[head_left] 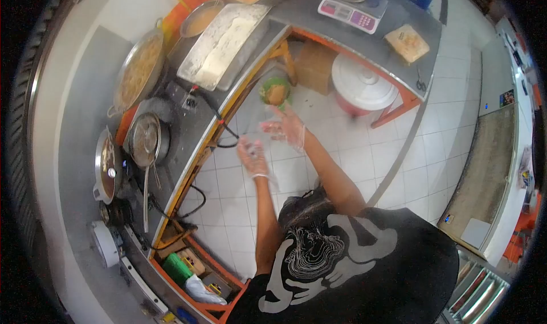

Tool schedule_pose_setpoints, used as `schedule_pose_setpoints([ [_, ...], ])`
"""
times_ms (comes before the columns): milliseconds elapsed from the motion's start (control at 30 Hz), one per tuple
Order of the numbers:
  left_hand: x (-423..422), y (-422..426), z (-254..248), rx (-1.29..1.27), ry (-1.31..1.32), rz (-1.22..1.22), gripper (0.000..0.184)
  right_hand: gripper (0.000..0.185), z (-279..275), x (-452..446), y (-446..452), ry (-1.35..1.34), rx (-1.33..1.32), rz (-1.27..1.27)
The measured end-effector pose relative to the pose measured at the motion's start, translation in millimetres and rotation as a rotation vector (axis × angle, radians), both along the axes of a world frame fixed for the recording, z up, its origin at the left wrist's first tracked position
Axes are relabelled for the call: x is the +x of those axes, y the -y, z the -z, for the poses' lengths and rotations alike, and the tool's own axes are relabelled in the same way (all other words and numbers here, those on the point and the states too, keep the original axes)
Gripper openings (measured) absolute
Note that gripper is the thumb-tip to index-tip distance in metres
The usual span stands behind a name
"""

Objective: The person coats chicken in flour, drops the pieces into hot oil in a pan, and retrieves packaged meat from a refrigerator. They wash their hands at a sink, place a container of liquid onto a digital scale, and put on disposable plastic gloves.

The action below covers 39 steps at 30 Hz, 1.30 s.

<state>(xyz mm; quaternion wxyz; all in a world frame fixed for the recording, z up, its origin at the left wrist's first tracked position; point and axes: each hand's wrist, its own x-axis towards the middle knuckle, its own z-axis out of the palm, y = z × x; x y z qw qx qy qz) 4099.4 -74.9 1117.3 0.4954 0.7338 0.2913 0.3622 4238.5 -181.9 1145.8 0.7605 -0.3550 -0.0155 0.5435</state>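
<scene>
My left hand (252, 157), in a clear plastic glove, is held over the tiled floor beside the counter edge. Its fingers are loosely bent and slightly apart, and I see nothing in them. My right hand (289, 129), gloved the same way, is a little farther forward and to the right, with fingers spread and nothing held. Just beyond its fingertips in the view is a green bowl (265, 90) with something brownish in it, lower down near the floor. The two hands are close together but apart.
The counter on the left bears a floury metal tray (225, 45), a large pan of food (139, 70) and a strainer (145, 136) on a pot. On the far counter are a scale (350, 15), a block-shaped package (407, 43) and scissors (420, 80). Below stands a lidded tub (362, 79).
</scene>
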Motion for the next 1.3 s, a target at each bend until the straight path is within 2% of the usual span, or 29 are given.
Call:
schedule_pose_setpoints([
  [33,12,-17,-15,-0.019,-0.068,-0.016,0.046,0.078,-9,4,3,-0.001,0.043,-0.009],
  [100,41,-38,-30,0.150,-0.002,0.226,0.028,0.078,-5,15,0,0.093,0.196,-0.044],
  [167,64,-67,-36,0.460,-0.155,0.445,0.012,0.080,-6,25,3,0.219,0.328,-0.064],
  [200,79,-49,-68,0.322,-0.047,0.339,0.012,0.081,-34,27,11,0.266,0.226,-0.057],
  [233,105,-94,6,0.382,-0.017,0.266,0.011,0.082,-63,28,18,0.304,0.124,-0.046],
  [300,125,-74,-60,0.315,-0.281,0.279,0.018,0.087,-60,44,22,0.225,0.147,-0.067],
  [367,155,-65,-66,0.225,-0.225,0.338,0.021,0.089,-79,55,33,0.518,0.166,0.003],
  [400,159,-63,-67,0.176,-0.205,0.359,0.024,0.090,-85,56,31,0.545,0.236,0.048],
  [433,164,-56,-74,0.279,-0.109,0.352,0.024,0.091,-90,57,30,0.571,0.307,0.092],
  [500,191,-34,-87,0.475,0.098,0.329,0.025,0.092,-102,80,22,0.403,0.577,0.209],
  [533,184,-8,-113,0.566,0.247,0.310,0.024,0.093,-108,83,30,0.423,0.489,0.327],
  [600,162,31,-150,0.644,0.387,0.585,0.029,0.083,-113,97,28,0.534,0.569,0.587],
  [633,156,40,-153,0.628,0.366,0.883,0.033,0.077,-112,105,23,0.582,0.610,0.716],
  [700,162,52,-91,0.459,0.314,0.808,0.033,0.079,-91,112,14,0.459,0.517,0.874],
  [767,168,50,-84,0.348,0.212,0.845,0.020,0.081,-100,107,30,0.373,0.325,0.865],
  [800,172,50,-80,0.288,0.161,0.863,0.014,0.084,-50,129,28,0.430,0.324,0.904],
  [867,180,50,-52,0.123,0.177,1.015,0.013,0.087,-51,124,32,0.334,0.262,0.935],
  [933,181,48,-62,0.044,0.172,1.175,0.014,0.097,-49,122,40,0.231,0.127,0.954],
  [1067,176,42,-102,0.131,0.105,1.433,0.019,0.101,-58,95,45,0.261,0.278,0.973],
  [1167,170,43,-104,0.142,0.026,1.532,0.023,0.086,-22,112,73,0.630,-0.030,0.767],
  [1233,165,46,-103,0.112,-0.003,1.569,0.025,0.082,20,124,95,0.613,0.244,0.655],
  [1300,164,51,-105,0.085,0.006,1.589,0.027,0.082,32,125,93,0.633,0.216,0.741],
])
